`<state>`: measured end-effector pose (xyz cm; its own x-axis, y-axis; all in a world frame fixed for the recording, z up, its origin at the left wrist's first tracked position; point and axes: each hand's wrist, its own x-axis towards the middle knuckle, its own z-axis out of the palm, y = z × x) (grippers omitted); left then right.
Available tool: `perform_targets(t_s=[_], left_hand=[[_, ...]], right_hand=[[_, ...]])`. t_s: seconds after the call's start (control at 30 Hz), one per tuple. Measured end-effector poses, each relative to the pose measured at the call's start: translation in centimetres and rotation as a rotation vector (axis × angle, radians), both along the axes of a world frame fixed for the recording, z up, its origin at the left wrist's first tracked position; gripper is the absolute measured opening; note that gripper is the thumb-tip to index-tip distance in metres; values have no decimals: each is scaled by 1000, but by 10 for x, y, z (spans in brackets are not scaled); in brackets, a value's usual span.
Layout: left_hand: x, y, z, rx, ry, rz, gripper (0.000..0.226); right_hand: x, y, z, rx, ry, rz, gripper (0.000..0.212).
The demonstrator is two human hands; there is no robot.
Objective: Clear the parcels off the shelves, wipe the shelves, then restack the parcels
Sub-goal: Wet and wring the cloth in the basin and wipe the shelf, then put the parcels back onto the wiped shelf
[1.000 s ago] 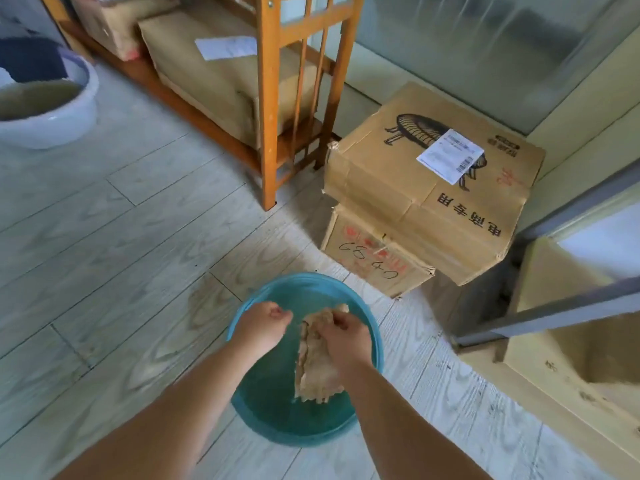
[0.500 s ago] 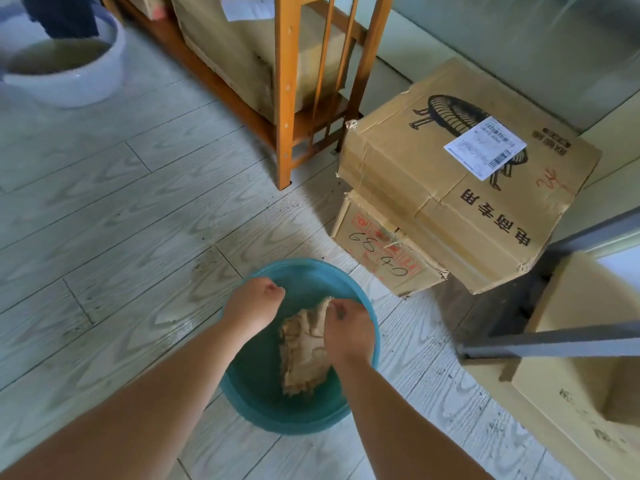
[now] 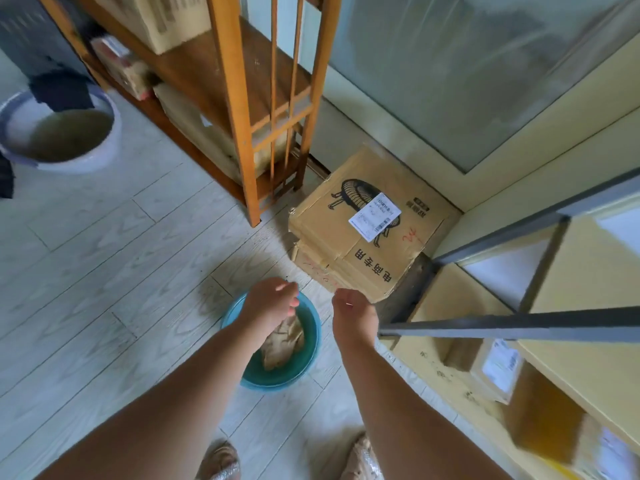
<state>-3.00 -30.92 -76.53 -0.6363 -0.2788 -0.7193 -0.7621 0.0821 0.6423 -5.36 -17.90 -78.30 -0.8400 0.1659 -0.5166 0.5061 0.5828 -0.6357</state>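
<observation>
both hands [image 3: 273,299] off the cloth [image 3: 282,344] now

Both arms reach down, left hand [image 3: 272,299] and right hand [image 3: 353,311] loosely curled.

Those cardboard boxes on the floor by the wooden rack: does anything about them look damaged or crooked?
Yes. The top box is dented and creased along its near edge, and it sits skewed on the lower box, overhanging it rather than lining up.
</observation>
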Motion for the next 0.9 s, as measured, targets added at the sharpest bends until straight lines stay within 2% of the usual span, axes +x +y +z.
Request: perform_targets(t_s=[0.13, 0.3, 0.4, 0.5, 0.6, 0.7, 0.8, 0.9], left_hand=[[-13, 1, 65, -26, 2, -118, 20], [-42, 9, 103, -69, 16, -166, 23], [-67, 19, 107, -64, 32, -205, 22], [-97, 26, 92, -40, 13, -114, 18], [-118, 27, 62, -79, -31, -140, 25], [-130, 24, 33, -219, -52, -300, 28], [-143, 20, 8, -426, -99, -428, 45], [-164, 14, -30, -543, -99, -481, 57]], right_hand=[[-7, 5, 60, -11, -24, -128, 21], [-27, 17, 80, -44, -109, -226, 17], [-42, 33, 81, -66, -126, -203, 23], [-66, 53, 69, -5, -133, -159, 27], [-86, 67, 43, 42, -178, -230, 22], [-97, 74, 10, 61, -214, -262, 23], [-106, 80, -18, 84, -220, -241, 27], [-121, 80, -44, 137, -242, -176, 47]])
